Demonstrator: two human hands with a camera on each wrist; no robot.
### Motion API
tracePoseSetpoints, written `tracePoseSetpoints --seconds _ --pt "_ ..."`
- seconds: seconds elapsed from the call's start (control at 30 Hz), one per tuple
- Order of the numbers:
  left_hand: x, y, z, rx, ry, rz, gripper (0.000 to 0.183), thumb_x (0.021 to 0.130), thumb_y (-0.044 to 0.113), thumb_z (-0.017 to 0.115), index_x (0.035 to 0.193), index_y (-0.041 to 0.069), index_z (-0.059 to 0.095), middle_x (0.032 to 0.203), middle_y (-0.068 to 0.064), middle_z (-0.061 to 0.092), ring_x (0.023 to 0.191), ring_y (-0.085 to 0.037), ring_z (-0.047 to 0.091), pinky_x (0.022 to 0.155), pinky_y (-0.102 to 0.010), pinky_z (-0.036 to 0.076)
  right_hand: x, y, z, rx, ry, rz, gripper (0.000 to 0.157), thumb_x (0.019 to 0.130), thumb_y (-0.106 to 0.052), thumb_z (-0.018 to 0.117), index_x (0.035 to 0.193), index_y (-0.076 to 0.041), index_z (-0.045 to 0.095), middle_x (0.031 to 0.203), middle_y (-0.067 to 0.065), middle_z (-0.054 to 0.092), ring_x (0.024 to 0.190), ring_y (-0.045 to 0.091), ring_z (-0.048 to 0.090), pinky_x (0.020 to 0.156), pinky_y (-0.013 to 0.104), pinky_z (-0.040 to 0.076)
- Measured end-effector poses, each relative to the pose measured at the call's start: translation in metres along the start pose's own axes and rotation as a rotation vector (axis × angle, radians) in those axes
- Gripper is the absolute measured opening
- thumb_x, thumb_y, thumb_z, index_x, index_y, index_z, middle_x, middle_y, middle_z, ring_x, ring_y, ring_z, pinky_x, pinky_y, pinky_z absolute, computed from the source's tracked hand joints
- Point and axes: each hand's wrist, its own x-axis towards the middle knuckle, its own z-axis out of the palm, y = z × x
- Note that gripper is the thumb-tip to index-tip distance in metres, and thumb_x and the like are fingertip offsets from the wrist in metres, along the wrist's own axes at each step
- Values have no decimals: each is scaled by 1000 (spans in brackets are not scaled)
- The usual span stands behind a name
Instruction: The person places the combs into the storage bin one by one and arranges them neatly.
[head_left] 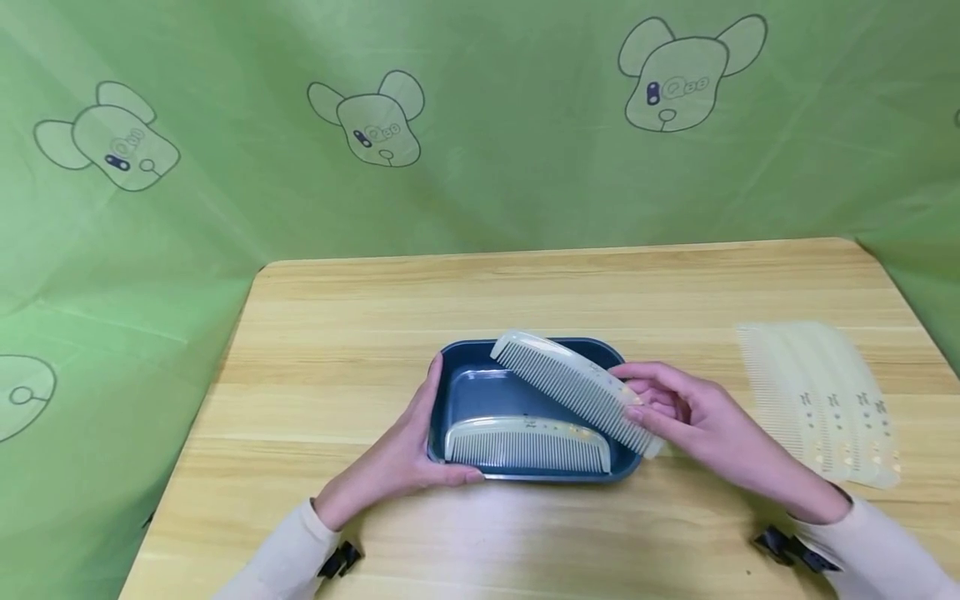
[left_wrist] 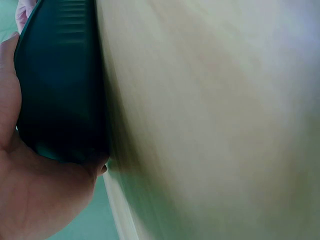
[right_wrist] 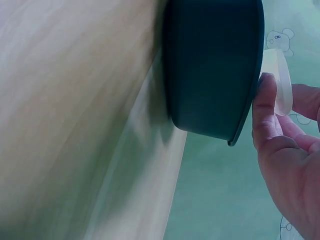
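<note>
A dark blue rectangular tray (head_left: 487, 387) sits on the wooden table, and my left hand (head_left: 408, 446) grips its left end, thumb along the near rim and fingers around the far side. In the left wrist view the hand (left_wrist: 45, 180) wraps the tray's end (left_wrist: 60, 90). My right hand (head_left: 690, 412) pinches a pale translucent comb (head_left: 570, 379) by its right end, holding it slanted over the tray's right part. One similar comb (head_left: 528, 446) lies inside along the near wall, teeth toward me. The right wrist view shows the held comb (right_wrist: 283, 85) at the rim, between thumb and fingers.
Several more pale combs (head_left: 817, 404) lie overlapped in a fan on the right of the table (head_left: 360, 317). A green cloth (head_left: 510, 192) with printed animal heads hangs behind and at the sides. Black wrist mounts (head_left: 795, 550) are strapped at both sleeves.
</note>
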Motion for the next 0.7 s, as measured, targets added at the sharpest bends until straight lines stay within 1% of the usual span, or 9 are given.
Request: tracePoseSetpoints --seconds 0.13,0.27,0.37,0.47,0.57,0.7 --pt "0 0 0 1 2 5 151 77 40 101 176 22 -12 181 -7 -5 164 -32 8 127 -60 21 1 0 4 -12 -3 -2 55 99 10 73 151 -6 62 103 6 76 89 18 74 73 26 63" --pt "-1 0 0 1 5 9 151 77 41 101 176 27 -13 181 -6 -5 164 -32 9 127 -60 21 2 -1 8 -33 -10 -13 54 100 8 74 150 -7 63 102 3 75 88 17 73 71 25 62" --pt "-1 1 -1 4 8 11 151 77 40 101 175 31 -14 181 -7 -5 164 -32 9 127 -60 21 4 -1 10 -39 -23 -22 52 100 8 74 149 -6 64 103 2 75 89 16 73 72 25 62" --pt "0 1 0 8 6 12 151 77 40 101 175 30 -13 181 -6 -4 164 -31 9 127 -59 21 6 -1 12 -37 -44 -21 51 100 10 73 148 -4 63 106 2 75 93 13 73 76 26 63" --pt "0 1 0 9 6 14 151 77 41 101 175 29 -13 182 -6 -4 165 -31 9 127 -59 21 7 -2 13 -60 -63 -17 50 100 9 72 148 -4 64 107 0 76 95 12 73 77 26 63" --pt "0 0 0 13 8 12 151 77 42 101 175 29 -13 181 -6 -4 165 -30 9 127 -58 21 9 -3 13 -121 -85 -19 48 102 2 74 148 -7 65 103 -3 75 90 14 70 71 26 61"
